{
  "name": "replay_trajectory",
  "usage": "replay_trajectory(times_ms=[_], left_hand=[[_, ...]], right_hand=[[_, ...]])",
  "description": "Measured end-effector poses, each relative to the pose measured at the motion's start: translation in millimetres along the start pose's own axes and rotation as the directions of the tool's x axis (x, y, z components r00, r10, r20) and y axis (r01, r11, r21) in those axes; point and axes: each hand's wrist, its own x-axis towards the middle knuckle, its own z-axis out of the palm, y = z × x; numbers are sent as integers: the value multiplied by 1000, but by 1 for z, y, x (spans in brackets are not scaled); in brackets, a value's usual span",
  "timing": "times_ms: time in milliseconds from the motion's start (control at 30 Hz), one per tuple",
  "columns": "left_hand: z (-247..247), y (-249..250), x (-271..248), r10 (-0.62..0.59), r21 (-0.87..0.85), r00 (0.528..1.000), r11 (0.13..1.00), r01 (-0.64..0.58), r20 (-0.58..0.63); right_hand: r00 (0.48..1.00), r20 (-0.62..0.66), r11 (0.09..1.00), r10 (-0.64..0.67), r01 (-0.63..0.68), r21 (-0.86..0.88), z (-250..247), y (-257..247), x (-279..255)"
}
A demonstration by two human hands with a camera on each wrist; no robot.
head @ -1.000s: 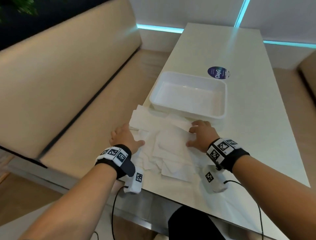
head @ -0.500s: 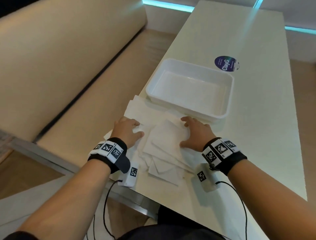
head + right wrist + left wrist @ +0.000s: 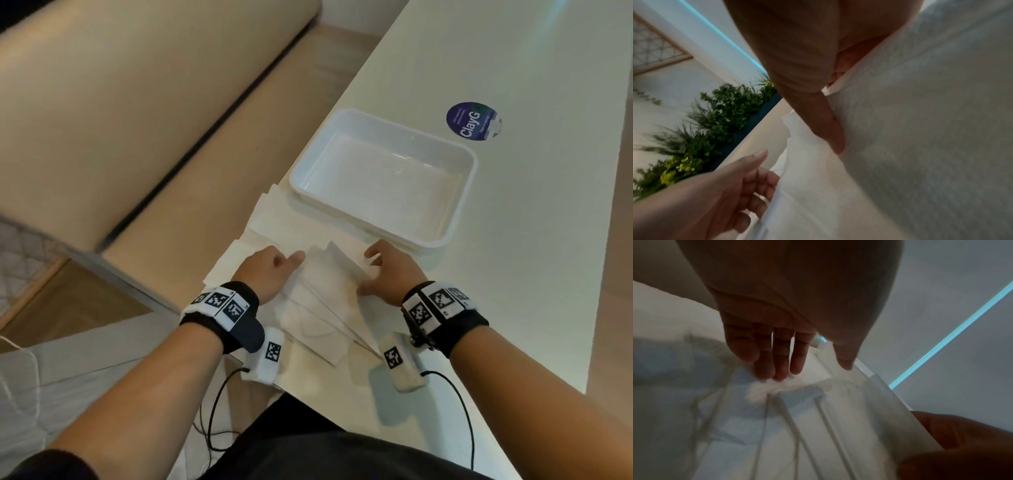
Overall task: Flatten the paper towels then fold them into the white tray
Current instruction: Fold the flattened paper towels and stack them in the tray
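1. The paper towels [image 3: 322,301] are lying in an overlapping, fanned heap at the lower centre of the head view, on the near end of the table [image 3: 534,260]. Some sheets at the left are reaching the table's edge.
2. The white tray [image 3: 445,236] is sitting just beyond the heap, toward the centre right of the frame. It is holding no towel, so in my judgement no sheet has yet been folded into it. Its place close behind the heap is keeping the later transfer short.
3. The left hand [image 3: 270,270] is resting palm down on the left side of the heap. In the left wrist view its fingers [image 3: 777,356] are straight and side by side, tips pressing on the paper. This is reading as pinning the lower sheets.
4. The right hand [image 3: 390,274] is working at the right side of the heap, fingers curled over a raised sheet edge. In the right wrist view its thumb [image 3: 826,128] is lying against the sheet with fingers behind it, so it is pinching that towel.
5. Both wrists are low over the table, forearms converging from the bottom of the frame.
6. The stage is appearing to be separation of one towel for flattening.
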Motion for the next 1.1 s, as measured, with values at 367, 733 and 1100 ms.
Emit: replay_trajectory(times_ms=[367,733,1100], left_hand=[[-1,5,0,153,-167,982,977,-134,107],[-42,25,15,197,-777,980,619,-109,19],[-55,23,20,441,-956,855,222,192,274]], right_hand=[[993,72,993,-97,92,81,-9,4,4],[989,-74,891,-130,150,428,-21,-20,4],[981,-171,774,-87,174,609,-35,-45,19]])
